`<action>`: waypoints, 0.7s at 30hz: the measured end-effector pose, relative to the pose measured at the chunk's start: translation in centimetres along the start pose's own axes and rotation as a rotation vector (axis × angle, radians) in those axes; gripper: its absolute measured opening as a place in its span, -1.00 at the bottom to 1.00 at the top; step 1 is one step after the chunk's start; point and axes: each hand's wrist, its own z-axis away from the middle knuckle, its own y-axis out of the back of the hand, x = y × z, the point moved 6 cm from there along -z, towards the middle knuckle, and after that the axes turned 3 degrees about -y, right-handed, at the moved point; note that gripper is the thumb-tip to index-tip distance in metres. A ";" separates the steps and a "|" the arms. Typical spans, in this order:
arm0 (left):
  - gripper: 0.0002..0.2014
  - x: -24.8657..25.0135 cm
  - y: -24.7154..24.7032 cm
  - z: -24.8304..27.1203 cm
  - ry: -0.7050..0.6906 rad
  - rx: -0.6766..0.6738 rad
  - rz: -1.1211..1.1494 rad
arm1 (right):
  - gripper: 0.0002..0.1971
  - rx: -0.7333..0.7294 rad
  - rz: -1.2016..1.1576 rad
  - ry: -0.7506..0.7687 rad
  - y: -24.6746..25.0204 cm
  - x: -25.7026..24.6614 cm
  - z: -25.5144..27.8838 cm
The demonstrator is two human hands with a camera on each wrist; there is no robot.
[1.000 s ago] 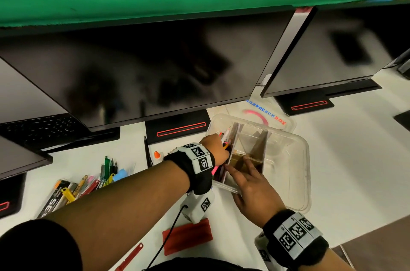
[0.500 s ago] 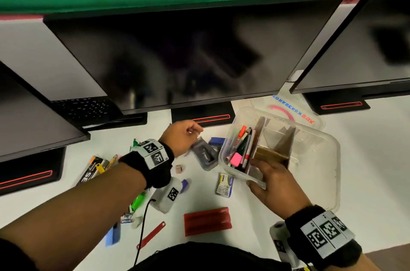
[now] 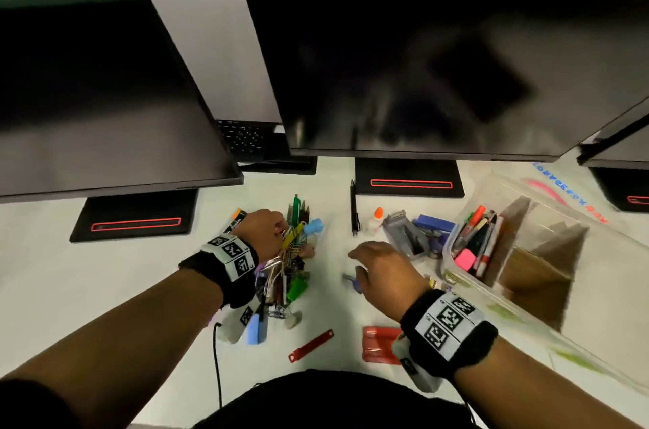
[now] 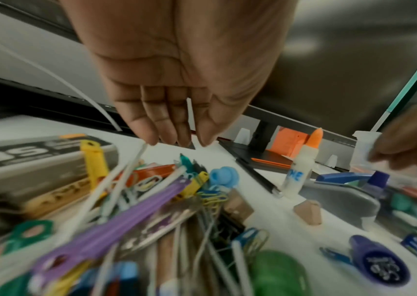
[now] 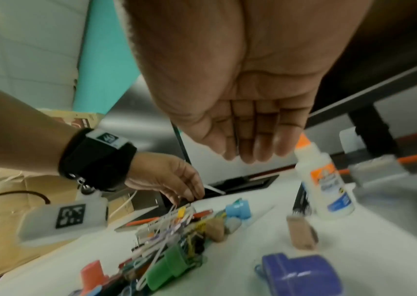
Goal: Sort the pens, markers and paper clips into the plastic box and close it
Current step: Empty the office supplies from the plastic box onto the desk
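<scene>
A clear plastic box [image 3: 576, 274] with cardboard dividers stands open at the right; several pens and markers [image 3: 477, 242] lie in its left compartment. A heap of paper clips, pens and markers [image 3: 291, 260] lies left of centre. My left hand [image 3: 277, 235] reaches down onto the heap's far end with straight fingers [image 4: 151, 132], its tips touching thin items there; no grip shows. My right hand [image 3: 372, 260] hovers flat and empty above the table between heap and box, fingers [image 5: 248, 144] extended.
Between heap and box lie a black pen [image 3: 354, 211], a glue bottle [image 3: 374, 221], a grey dispenser [image 3: 404, 235] and a blue stapler [image 3: 433, 223]. Red items [image 3: 381, 344] lie near the front edge. The box lid [image 3: 569, 190] lies behind the box. Monitors overhang the back.
My left hand left the box and moved left to the heap. My right hand let go of the box edge and moved left over the table. The view swung left.
</scene>
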 end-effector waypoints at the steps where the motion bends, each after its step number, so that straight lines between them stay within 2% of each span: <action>1: -0.73 -0.7 0.2 0.1 0.007 0.003 -0.024 | -0.57 -0.047 0.021 -0.015 -0.8 -0.5 -1.3; 3: -0.70 -1.6 0.5 0.3 0.023 0.018 -0.062 | -0.49 -0.120 0.064 -0.068 -2.3 -0.6 -3.7; 7: -0.68 -3.5 1.7 0.4 0.034 0.123 -0.051 | -0.36 -0.137 0.090 -0.232 -3.4 -0.1 -8.5; 9: -0.63 -4.7 1.7 0.3 0.053 0.090 -0.047 | -0.34 -0.185 0.166 -0.304 -4.0 0.2 -9.8; 12: -0.59 -5.6 1.1 0.2 0.057 -0.036 -0.053 | -0.39 -0.220 0.230 -0.402 -4.7 0.5 -10.5; 16: -0.58 -4.8 -0.8 0.4 -0.007 -0.136 -0.065 | -0.59 -0.209 0.313 -0.329 -5.4 -0.3 -10.3; 18: -0.55 -4.2 -1.9 0.3 -0.023 -0.139 -0.041 | -0.64 -0.189 0.280 -0.303 -5.8 -0.4 -10.1; 21: -0.64 -3.4 -2.6 0.2 -0.040 -0.125 0.017 | -0.69 -0.135 0.251 -0.321 -5.6 -0.1 -10.2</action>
